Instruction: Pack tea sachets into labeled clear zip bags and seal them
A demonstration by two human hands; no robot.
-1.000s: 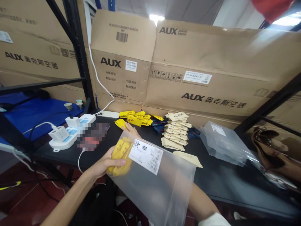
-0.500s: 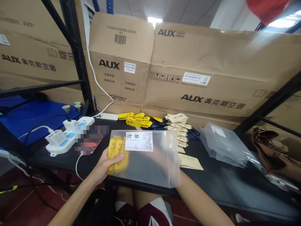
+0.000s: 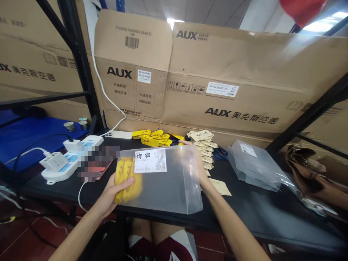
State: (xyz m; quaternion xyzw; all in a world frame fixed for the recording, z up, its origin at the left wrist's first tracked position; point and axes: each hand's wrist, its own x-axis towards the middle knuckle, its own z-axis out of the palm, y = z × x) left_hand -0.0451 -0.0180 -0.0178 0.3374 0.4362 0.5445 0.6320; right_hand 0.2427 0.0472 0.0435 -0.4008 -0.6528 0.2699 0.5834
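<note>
My left hand [image 3: 119, 188] is closed on the left end of a frosted plastic bag [image 3: 163, 192], its thumb on top. Several yellow packets [image 3: 126, 177] show through the bag at that end. A white label [image 3: 150, 160] with black characters is stuck on the bag. My right hand [image 3: 201, 166] is behind the bag's right end, its fingertips by a yellow packet near the pile. The bag mostly covers its fingers, so I cannot see whether they grip anything. Loose yellow packets [image 3: 154, 137] lie beyond the bag, beside a stack of cream packets [image 3: 202, 136].
Dark blue packets [image 3: 220, 154] lie behind the cream stack. More plastic bags [image 3: 250, 163] and a brown handbag [image 3: 301, 163] are on the right. On the left are a power strip [image 3: 62, 168], a phone [image 3: 104, 170] and cables. Cardboard [image 3: 231, 65] walls the back.
My right hand has moved to the right behind the bag, from the yellow pile towards the cream stack. My left hand keeps its hold on the bag. The whole view has shifted slightly.
</note>
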